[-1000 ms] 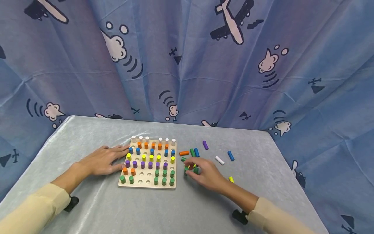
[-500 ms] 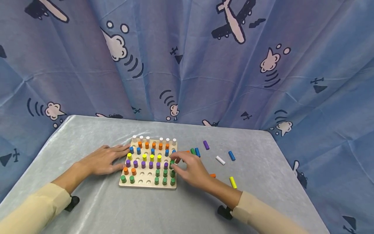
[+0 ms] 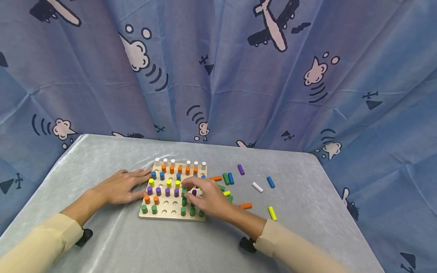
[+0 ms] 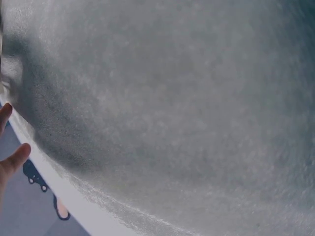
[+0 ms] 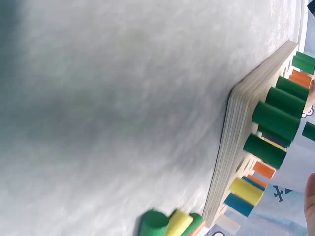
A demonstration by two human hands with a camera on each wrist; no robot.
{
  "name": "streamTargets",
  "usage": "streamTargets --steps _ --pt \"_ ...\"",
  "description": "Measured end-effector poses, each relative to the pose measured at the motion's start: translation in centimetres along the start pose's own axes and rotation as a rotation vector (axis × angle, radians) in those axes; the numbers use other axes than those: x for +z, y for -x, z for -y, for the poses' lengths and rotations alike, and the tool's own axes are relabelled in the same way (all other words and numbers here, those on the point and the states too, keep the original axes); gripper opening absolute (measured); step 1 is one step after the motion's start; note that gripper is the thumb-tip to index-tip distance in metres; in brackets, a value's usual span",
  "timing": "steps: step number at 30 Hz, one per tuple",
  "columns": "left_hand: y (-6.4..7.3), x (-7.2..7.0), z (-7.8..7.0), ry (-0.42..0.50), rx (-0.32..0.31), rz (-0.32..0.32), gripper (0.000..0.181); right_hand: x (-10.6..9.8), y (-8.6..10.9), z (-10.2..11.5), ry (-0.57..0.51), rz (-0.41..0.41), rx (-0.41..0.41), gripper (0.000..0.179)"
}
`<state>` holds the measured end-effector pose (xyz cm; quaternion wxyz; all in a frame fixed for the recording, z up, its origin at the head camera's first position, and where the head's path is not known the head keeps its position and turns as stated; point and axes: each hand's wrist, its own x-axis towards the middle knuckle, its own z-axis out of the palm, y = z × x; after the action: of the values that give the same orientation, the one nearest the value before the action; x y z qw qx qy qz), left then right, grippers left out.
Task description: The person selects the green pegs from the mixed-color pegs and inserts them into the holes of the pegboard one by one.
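While the left hand (image 3: pixel 119 188) is lying beside the plywood pegboard (image 3: pixel 169 207): I am seeing its fingers spread apart, holding nothing, the tips touching the board's left edge; I am taking that as bracing against sliding.
Right hand (image 3: pixel 209 194): it is hanging over the board's right side, thumb and finger clamped together on a green peg (image 3: pixel 184 190).
Green peg: it is appearing above the board near the purple row, roughly upright; I am judging that the side pinch is leaving its lower end free, though that end is not showing clearly.
Seated pegs: white pegs (image 3: pixel 172 162) are standing along the back, with orange pegs (image 3: pixel 179 170), blue pegs (image 3: pixel 178 176), yellow pegs (image 3: pixel 168 184) and purple pegs (image 3: pixel 158 191) following nearer; I am guessing colour is deciding these rows.
Front right corner: seated green pegs (image 3: pixel 183 211) are clustering here.
Loose pegs: a white one (image 3: pixel 257 187), a purple one (image 3: pixel 241 169) and others are lying on the grey tablecloth (image 3: pixel 136 246), right of the board; I am reading that spot as convenient for the right hand.
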<state>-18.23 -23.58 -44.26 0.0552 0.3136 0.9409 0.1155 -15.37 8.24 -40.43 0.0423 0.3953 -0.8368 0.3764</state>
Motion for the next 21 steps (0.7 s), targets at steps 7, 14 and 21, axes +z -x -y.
streamTargets --steps 7,14,21 --pt "0.0 0.0 0.1 -0.009 0.002 0.006 0.068 1.3 -0.7 -0.1 -0.041 0.061 0.027 0.022" --pt "-0.1 0.0 0.1 -0.010 0.006 0.005 0.067 1.9 -0.8 -0.5 -0.037 0.117 0.102 0.025" --pt "-0.1 0.0 0.2 -0.011 -0.002 0.019 0.068 2.3 -0.8 -0.9 -0.019 0.127 0.104 0.024"
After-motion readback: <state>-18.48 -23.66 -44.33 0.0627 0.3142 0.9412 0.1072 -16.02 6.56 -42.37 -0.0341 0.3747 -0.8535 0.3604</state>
